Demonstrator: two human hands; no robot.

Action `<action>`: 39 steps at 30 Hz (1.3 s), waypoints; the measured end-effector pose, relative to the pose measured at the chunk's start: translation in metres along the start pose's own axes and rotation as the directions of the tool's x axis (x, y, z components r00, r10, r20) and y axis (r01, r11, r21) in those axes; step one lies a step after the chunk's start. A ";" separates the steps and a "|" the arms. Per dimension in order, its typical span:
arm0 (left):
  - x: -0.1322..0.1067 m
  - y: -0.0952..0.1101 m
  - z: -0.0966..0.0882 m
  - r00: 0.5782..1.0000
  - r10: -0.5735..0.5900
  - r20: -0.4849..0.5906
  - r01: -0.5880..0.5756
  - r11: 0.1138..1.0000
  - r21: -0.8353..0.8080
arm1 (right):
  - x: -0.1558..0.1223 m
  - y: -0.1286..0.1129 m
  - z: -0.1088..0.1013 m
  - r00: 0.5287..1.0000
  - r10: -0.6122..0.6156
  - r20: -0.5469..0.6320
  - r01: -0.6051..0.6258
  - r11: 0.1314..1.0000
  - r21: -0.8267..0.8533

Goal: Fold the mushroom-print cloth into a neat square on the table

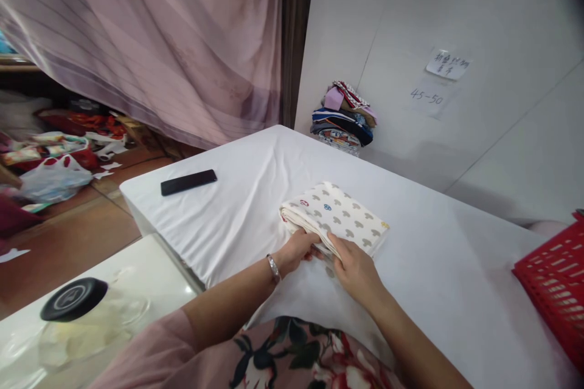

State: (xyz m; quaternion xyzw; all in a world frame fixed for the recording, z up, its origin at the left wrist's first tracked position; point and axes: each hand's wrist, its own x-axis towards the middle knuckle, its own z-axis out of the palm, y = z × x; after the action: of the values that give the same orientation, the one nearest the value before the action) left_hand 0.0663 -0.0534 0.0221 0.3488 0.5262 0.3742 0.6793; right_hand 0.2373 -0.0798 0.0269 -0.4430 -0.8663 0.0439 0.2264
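A folded cream cloth [340,213] with small grey, red and blue prints lies on the white-covered table [246,206]. My left hand [296,250], with a bracelet at the wrist, grips the cloth's near edge, fingers curled under it. My right hand [353,264] holds the same near edge just to the right, fingers closed on the fabric. The two hands almost touch.
A black phone [188,182] lies on the table's left part. A pile of folded clothes [344,118] sits at the far edge by the wall. A red basket [554,289] stands at the right. A clear container with a black lid [73,301] is near left. Pink curtain behind.
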 end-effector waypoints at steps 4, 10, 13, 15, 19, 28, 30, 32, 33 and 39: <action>-0.005 -0.004 0.007 0.999 -0.032 0.035 0.034 0.998 -0.058 | 0.000 0.002 0.002 0.999 -0.020 -0.036 0.021 0.999 0.024; -0.005 -0.008 0.014 1.000 0.006 -0.001 -0.005 0.999 0.039 | 0.001 0.003 0.003 0.997 -0.035 -0.074 0.035 0.999 -0.002; -0.003 -0.011 0.013 0.999 0.046 0.002 -0.046 0.999 0.029 | 0.002 0.001 0.003 0.995 -0.054 -0.079 0.051 0.998 -0.049; -0.003 -0.013 0.012 0.997 0.074 -0.002 -0.074 0.997 0.021 | 0.001 -0.001 0.004 0.996 -0.059 -0.070 0.053 0.995 -0.090; -0.005 -0.015 0.013 0.995 0.090 -0.032 -0.089 0.996 0.011 | 0.001 -0.005 0.006 0.997 -0.058 -0.049 0.050 0.987 -0.152; -0.009 -0.012 0.015 0.995 0.088 -0.045 -0.088 0.996 0.003 | -0.005 -0.007 0.006 0.998 -0.061 0.008 0.061 0.997 -0.048; -0.009 -0.012 0.015 0.995 0.085 -0.048 -0.084 0.996 0.025 | -0.005 -0.006 0.005 0.998 -0.054 0.034 0.056 0.997 -0.060; -0.011 -0.012 0.015 0.995 0.093 -0.044 -0.091 0.995 0.030 | -0.005 -0.005 0.005 0.999 -0.030 0.044 0.034 0.995 -0.097; -0.012 -0.012 0.015 0.994 0.101 -0.040 -0.100 0.995 0.023 | -0.005 -0.004 0.005 0.999 -0.018 0.045 0.023 0.993 -0.117; -0.019 -0.014 0.013 0.996 0.082 -0.020 -0.084 0.992 -0.092 | -0.005 -0.005 0.008 0.998 -0.023 0.051 0.031 0.987 -0.158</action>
State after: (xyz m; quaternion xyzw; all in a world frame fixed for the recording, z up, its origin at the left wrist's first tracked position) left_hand 0.0779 -0.0776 0.0215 0.3355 0.4988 0.4289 0.6743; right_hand 0.2330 -0.0861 0.0195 -0.4467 -0.8783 -0.0172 0.1697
